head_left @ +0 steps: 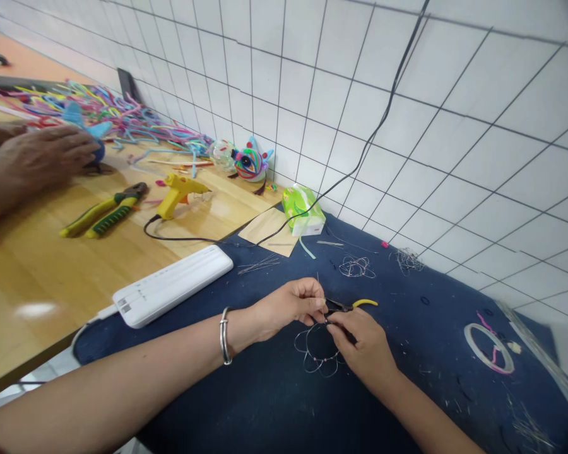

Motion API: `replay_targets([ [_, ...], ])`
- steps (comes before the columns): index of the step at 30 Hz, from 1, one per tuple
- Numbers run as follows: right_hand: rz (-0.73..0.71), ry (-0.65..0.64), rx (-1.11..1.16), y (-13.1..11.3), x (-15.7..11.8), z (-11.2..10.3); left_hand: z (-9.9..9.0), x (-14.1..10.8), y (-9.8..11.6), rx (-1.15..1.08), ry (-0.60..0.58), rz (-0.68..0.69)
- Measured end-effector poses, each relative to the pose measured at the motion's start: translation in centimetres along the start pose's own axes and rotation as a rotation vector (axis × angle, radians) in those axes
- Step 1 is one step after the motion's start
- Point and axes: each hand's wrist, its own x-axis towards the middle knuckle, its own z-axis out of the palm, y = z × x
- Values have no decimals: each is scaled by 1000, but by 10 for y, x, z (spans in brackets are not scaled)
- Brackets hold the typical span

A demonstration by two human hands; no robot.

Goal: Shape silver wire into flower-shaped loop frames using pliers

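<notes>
A looped wire piece (pixel 318 359) with small pinkish beads hangs below my hands over the dark blue cloth. My left hand (pixel 297 304), with a silver bangle at the wrist, pinches a thin wire (pixel 319 284) that sticks up past the fingertips. My right hand (pixel 362 343) is closed at the upper right of the loops, its thumb and forefinger pinching the wire piece close to the left fingertips. Pliers with a yellow handle (pixel 365 303) lie just behind my right hand, partly hidden by it.
A white power bank (pixel 173 287), glue gun (pixel 177 194) and yellow-green pliers (pixel 105 211) lie left. Another person's hand (pixel 42 154) is at far left near colourful pipe cleaners (pixel 146 126). A tissue pack (pixel 303 209), wire coils (pixel 357 267) and a ring (pixel 488 349) lie behind and right.
</notes>
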Motion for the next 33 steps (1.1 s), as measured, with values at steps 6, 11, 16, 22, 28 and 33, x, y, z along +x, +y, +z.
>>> replay_targets([
  [6, -4, -8, 1, 1, 0, -1, -1, 0, 0, -41, -9, -18],
  [11, 5, -22, -4, 1, -1, 1, -1, 0, -2, -60, -29, -38],
  [16, 6, -33, -1, 0, 0, -8, -2, 0, -2, -72, -28, -17],
  [22, 11, -63, -288, 25, -6, -26, -4, 0, 4, -73, -18, -7],
  [28, 21, -234, -569, 55, -22, -25, -7, -1, 7, -69, -22, 6],
  [33, 19, -263, -619, 53, -13, -22, -8, -1, 8, -61, -28, 15],
])
